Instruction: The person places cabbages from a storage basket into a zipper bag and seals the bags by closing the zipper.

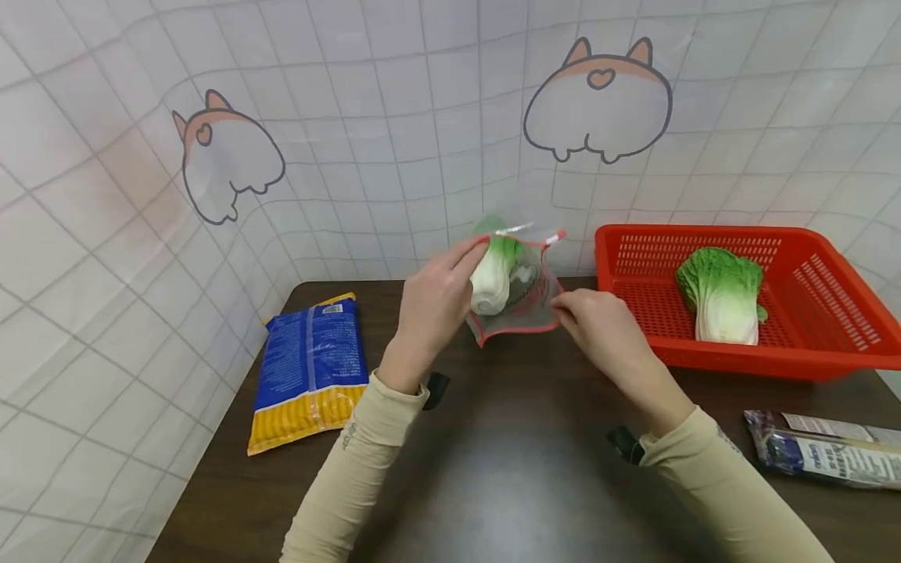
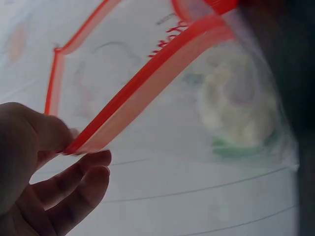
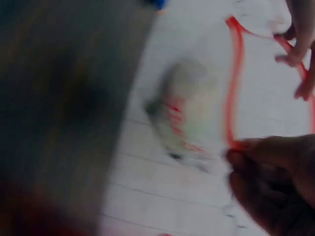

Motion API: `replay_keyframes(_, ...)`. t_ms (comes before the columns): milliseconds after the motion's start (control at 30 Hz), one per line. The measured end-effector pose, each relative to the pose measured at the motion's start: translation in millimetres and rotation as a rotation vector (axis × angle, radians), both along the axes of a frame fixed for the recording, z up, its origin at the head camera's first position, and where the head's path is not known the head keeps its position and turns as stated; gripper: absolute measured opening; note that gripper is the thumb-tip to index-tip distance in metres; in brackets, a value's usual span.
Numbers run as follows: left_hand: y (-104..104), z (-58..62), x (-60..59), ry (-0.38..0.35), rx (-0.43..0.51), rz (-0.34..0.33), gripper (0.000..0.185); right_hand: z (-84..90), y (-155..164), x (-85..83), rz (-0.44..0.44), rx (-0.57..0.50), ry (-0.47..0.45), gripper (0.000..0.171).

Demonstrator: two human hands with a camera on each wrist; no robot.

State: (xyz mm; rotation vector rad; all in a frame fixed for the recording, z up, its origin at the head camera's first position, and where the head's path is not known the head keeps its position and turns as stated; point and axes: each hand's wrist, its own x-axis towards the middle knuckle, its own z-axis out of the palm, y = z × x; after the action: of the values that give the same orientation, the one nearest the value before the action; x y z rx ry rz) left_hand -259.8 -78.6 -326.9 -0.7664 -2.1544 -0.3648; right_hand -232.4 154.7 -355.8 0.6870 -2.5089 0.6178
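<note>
Pinching the clear bag (image 1: 540, 313) by its red edge (image 1: 522, 331), the left hand (image 1: 442, 285) and right hand (image 1: 598, 317) sit apart, maybe to make its mouth wide. The first cabbage (image 1: 490, 288) is inside, far middle; the second cabbage (image 1: 726, 301) lies in the red basket (image 1: 774, 364), far right.

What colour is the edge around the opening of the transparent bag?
The opening edge is red, seen best in left wrist view.

Clear zip bag (image 1: 531, 314) — red-rimmed, mouth spread wide | green-and-white cabbage (image 1: 490, 285) — seemingly inside, white base foremost
</note>
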Motion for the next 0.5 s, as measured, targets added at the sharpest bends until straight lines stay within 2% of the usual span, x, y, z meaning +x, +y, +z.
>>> replay_keyframes(100, -2, -31.9, 0.8, -0.134, -0.057, 0.029, 0.046, -16.1, 0, -6.6, 0.008, 0.103, -0.159, 0.01)
replay_keyframes(200, -3, -54.2, 2.1, -0.189, -0.023, 0.028, 0.044, -23.8, -1, -7.7, -0.013, 0.116, -0.187, 0.011)
replay_keyframes(300, -1, -65.4, 3.2, -0.2, 0.082, 0.021, 0.042, -27.1, 0, -6.2, -0.064, 0.095, -0.179, 0.011)
replay_keyframes(400, 2, -70.4, 3.6, -0.194, 0.184, 0.002, 0.041, -30.2, 1, -5.4, -0.118, 0.071, -0.177, 0.012)
replay_keyframes(500, 8, -73.3, 2.7, -0.186, 0.231, -0.025, 0.04, -34.0, 2, -5.9, -0.162, 0.047, -0.169, 0.017)
